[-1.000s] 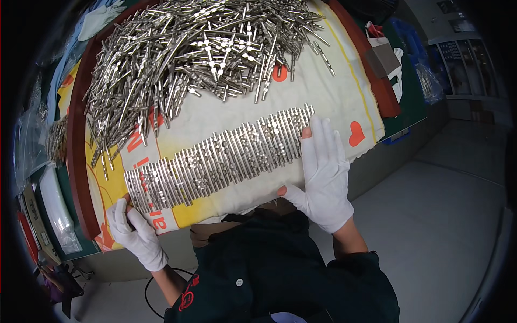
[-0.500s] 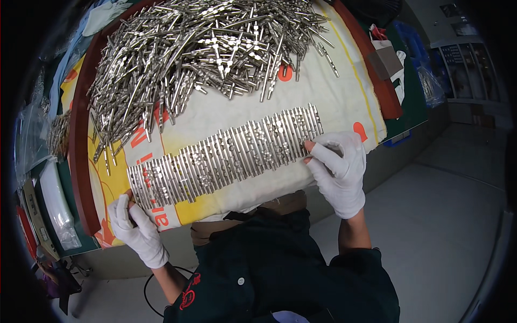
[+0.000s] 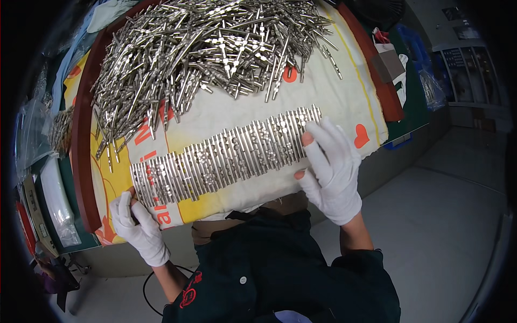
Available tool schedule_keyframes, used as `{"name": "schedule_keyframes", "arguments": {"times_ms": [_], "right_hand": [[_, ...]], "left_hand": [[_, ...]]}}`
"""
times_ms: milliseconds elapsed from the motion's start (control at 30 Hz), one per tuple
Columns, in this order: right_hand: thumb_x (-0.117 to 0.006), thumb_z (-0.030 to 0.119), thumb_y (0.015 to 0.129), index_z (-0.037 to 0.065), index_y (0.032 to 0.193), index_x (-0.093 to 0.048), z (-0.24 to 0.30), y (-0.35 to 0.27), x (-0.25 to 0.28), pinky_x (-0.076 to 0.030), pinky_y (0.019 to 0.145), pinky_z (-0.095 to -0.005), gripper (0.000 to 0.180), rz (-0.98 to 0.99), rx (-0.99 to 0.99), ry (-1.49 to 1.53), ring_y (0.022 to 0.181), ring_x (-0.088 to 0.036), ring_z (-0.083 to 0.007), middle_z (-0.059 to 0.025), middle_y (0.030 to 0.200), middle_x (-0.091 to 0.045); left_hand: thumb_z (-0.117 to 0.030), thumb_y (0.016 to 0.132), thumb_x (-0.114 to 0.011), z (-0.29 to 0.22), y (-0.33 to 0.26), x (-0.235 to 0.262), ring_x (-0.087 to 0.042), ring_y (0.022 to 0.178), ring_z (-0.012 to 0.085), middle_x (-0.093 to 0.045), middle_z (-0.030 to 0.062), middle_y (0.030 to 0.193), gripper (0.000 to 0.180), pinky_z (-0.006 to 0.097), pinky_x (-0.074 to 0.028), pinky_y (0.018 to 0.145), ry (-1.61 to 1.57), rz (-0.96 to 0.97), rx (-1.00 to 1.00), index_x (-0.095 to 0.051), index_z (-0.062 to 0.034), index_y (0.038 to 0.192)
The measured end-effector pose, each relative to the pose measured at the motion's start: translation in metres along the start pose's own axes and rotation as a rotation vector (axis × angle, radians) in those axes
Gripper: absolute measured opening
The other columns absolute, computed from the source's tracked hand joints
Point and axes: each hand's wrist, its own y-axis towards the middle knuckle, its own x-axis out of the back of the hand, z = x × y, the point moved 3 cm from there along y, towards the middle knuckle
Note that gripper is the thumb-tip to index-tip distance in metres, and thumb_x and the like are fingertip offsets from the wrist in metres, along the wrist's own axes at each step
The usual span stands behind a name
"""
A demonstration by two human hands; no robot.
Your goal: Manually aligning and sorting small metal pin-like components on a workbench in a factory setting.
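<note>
Many slim silver metal rods with stepped, notched shafts lie side by side in a slanting row [image 3: 226,156] on a printed cloth [image 3: 226,110]. At the row's left end is my left hand [image 3: 139,229], in a white glove with bare fingertips. Its fingers are bent and slightly apart, and a fingertip touches the end rod; it grips nothing that I can see. My right hand [image 3: 334,172], gloved the same way, is open beside the right end, with fingers spread over the last rods. Whether its fingertips touch them I cannot tell. Beyond the row lies a large heap of similar rods [image 3: 215,54].
Dark red wooden rails [image 3: 81,156] border the cloth left and right. A brown block [image 3: 388,67] stands by the right rail. Clear plastic bags [image 3: 59,204] lie on the green table at left. A pale glove [image 3: 110,15] lies at the far left.
My right hand has shifted up and slightly left, and its fingers have spread away from the row's end. My left hand stays at the left end. The whole view has shifted slightly.
</note>
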Motion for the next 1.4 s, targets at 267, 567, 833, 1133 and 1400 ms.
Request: {"name": "schedule_keyframes", "arguments": {"times_ms": [267,567,833,1133,1400], "right_hand": [[-0.075,0.030,0.072,-0.003,0.127,-0.051,0.020,0.000,-0.015,-0.032,0.111,-0.0484,0.068,0.214,0.026,0.081,0.133,-0.039,-0.0387,-0.0208,0.140,-0.044],[-0.070,0.034,0.078,-0.002,0.133,-0.048,0.002,-0.013,-0.011,-0.030,0.112,-0.0524,0.069,0.187,-0.059,0.002,0.135,-0.038,-0.0415,-0.0218,0.144,-0.041],[-0.070,0.034,0.079,-0.003,0.135,-0.046,0.003,-0.014,-0.006,-0.029,0.111,-0.0537,0.071,0.134,-0.060,0.009,0.134,-0.038,-0.0425,-0.0232,0.144,-0.041],[-0.070,0.042,0.077,-0.005,0.130,-0.049,0.045,0.007,-0.030,-0.027,0.114,-0.0494,0.074,0.272,0.067,0.224,0.137,-0.036,-0.0383,-0.0218,0.146,-0.041],[-0.054,0.052,0.089,-0.003,0.145,-0.036,0.030,-0.007,-0.024,-0.021,0.115,-0.0530,0.080,0.311,-0.048,-0.004,0.140,-0.034,-0.0413,-0.0234,0.151,-0.036]], "left_hand": [[0.011,0.087,-0.049,0.003,0.000,0.000,-0.058,0.084,0.0241,-0.062,0.0143,0.097,0.033,0.034,-0.047,0.076,0.014,0.023,-0.008,-0.058,-0.0010,0.116],[0.010,0.088,-0.049,0.003,0.000,0.000,-0.058,0.083,0.0246,-0.062,0.0138,0.096,0.030,0.035,-0.047,0.076,0.024,0.030,-0.021,-0.058,-0.0007,0.115],[0.010,0.088,-0.049,0.004,-0.001,0.000,-0.058,0.082,0.0250,-0.061,0.0141,0.096,0.030,0.035,-0.047,0.075,0.011,0.030,-0.007,-0.058,-0.0008,0.115],[0.011,0.088,-0.049,0.004,0.001,-0.001,-0.057,0.080,0.0234,-0.062,0.0146,0.096,0.033,0.033,-0.047,0.073,-0.004,0.012,-0.040,-0.058,-0.0019,0.118],[0.010,0.088,-0.050,0.003,-0.001,0.000,-0.058,0.081,0.0233,-0.061,0.0141,0.097,0.035,0.033,-0.047,0.074,-0.002,0.013,-0.002,-0.058,-0.0019,0.119]]}}
